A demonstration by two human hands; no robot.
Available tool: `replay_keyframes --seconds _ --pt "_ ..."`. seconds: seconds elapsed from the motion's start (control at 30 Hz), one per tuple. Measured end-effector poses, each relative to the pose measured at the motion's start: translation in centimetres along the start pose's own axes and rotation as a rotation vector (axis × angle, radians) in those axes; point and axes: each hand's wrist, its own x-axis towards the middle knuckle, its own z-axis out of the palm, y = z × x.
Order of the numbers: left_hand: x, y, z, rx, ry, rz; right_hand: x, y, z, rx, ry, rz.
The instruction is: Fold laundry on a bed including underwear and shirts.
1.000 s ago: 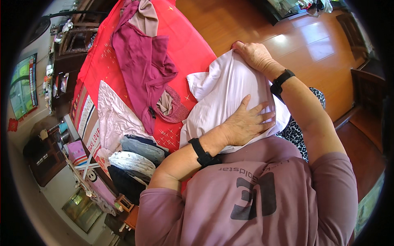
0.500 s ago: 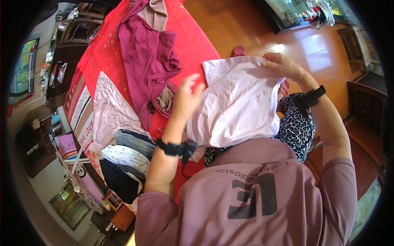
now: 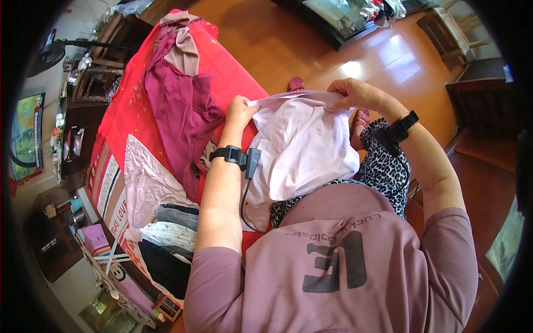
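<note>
A pale pink, wrinkled cloth garment (image 3: 302, 150) lies spread across my lap; I cannot tell its exact kind. At its far left corner my left hand (image 3: 239, 116) is closed, pinching the edge. My right hand (image 3: 360, 95) grips the far right corner, fingers bent over the hem. Between both hands the far edge is drawn out and slightly raised. Just left of my left hand, a magenta garment (image 3: 180, 100) with a beige part (image 3: 186, 53) lies on the red bedspread (image 3: 227, 69).
A pale pink satin cloth (image 3: 149, 175) lies at the left. Beside it sit several folded clothes, among them a white patterned one (image 3: 171, 237) and a black one (image 3: 164, 269). Wooden floor (image 3: 244, 28) and a brown wooden seat (image 3: 438, 191) are at the right.
My left hand, raised and loose before, has come onto the garment's far left corner and taken hold. My right hand keeps the other corner. The whole view has shifted a little.
</note>
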Motion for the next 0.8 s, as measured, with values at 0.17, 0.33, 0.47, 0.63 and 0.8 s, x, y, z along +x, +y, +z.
replay_keyframes --seconds 0.17,0.33,0.47,0.63,0.8 --pt "-2.7 5.3 -3.9 -0.694 -0.31 -0.161 -2.5 1.3 -1.6 -0.1 0.082 -0.032" --pt "-4.2 6.7 -11.9 -0.839 -0.272 0.016 -3.4 -2.6 -2.5 -0.212 0.152 -0.157" --pt "-7.8 14.6 -19.4 -0.918 -0.19 0.36 -5.8 -5.6 -4.3 -0.247 0.156 -0.143" --pt "-13.3 23.8 -25.9 -0.76 -0.044 0.631 -7.0 -6.4 -5.3 -0.359 0.184 -0.293" --pt "-17.8 29.9 -29.6 -0.683 0.025 0.694 -8.7 -6.9 -6.3 -0.378 0.391 -0.285"
